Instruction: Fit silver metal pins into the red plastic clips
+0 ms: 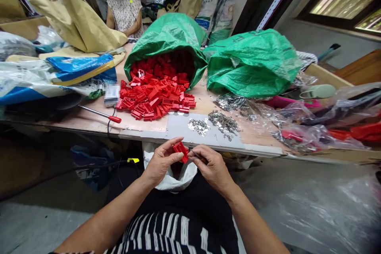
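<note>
My left hand (pixel 162 161) pinches a small red plastic part (pixel 180 150) just below the table's front edge. My right hand (pixel 210 164) is closed beside it, its fingertips touching the part and gripping a thin dark tool or pin that I cannot make out well. Both hands hover over a white bag (pixel 174 178) in my lap. On the table, a heap of the same red plastic parts (pixel 154 93) spills from an open green sack (pixel 166 35). Two small piles of tiny metal pieces (pixel 199 126) lie on a grey sheet just beyond my hands.
A second green sack (pixel 253 61) lies at the right, with clear plastic bags (pixel 312 127) of parts beyond it. A red-handled screwdriver (pixel 101 114) lies at the left near blue-and-white sacks (pixel 59 75). Another person (pixel 125 6) sits at the far side.
</note>
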### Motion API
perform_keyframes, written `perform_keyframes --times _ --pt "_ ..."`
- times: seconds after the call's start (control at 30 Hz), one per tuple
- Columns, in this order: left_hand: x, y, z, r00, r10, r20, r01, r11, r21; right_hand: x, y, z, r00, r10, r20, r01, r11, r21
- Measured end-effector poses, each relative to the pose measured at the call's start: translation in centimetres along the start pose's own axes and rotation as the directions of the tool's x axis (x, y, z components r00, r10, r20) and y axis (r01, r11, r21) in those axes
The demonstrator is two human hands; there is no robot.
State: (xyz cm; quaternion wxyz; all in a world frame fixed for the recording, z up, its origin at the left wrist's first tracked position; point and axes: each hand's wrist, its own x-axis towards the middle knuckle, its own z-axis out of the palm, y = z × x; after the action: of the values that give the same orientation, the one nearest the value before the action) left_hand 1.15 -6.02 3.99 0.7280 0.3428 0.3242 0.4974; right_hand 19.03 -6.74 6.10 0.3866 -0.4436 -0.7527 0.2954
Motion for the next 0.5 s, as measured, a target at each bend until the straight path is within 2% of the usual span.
perform_keyframes --times 0.1,0.2,0.33,0.43,0.5 --pt "0.0 0.2 -0.2 0.999 -0.021 0.03 0.022 1.0 -0.023 0.1 -0.1 0.0 0.998 -0.043 0.046 0.043 0.999 0.018" --pt "-0.1 0.3 -0.5 0.998 -0.046 0.032 0.046 0.999 0.009 0.1 0.0 0.0 0.999 -0.012 0.039 0.011 1.0 0.018" --pt "-0.6 0.3 -1.0 0.998 -0.058 -0.033 0.059 0.997 0.049 0.2 1.7 -1.0 0.99 0.106 -0.094 -0.113 0.99 -0.082" --pt "-1.0 0.2 -1.2 0.995 -0.064 -0.072 0.068 0.996 0.063 0.5 4.0 -2.4 0.959 0.17 -0.226 -0.218 0.953 -0.208" --pt "-1.2 0.1 -1.3 0.994 -0.072 -0.077 0.077 0.995 0.068 0.8 5.2 -3.1 0.945 0.193 -0.263 -0.267 0.921 -0.285"
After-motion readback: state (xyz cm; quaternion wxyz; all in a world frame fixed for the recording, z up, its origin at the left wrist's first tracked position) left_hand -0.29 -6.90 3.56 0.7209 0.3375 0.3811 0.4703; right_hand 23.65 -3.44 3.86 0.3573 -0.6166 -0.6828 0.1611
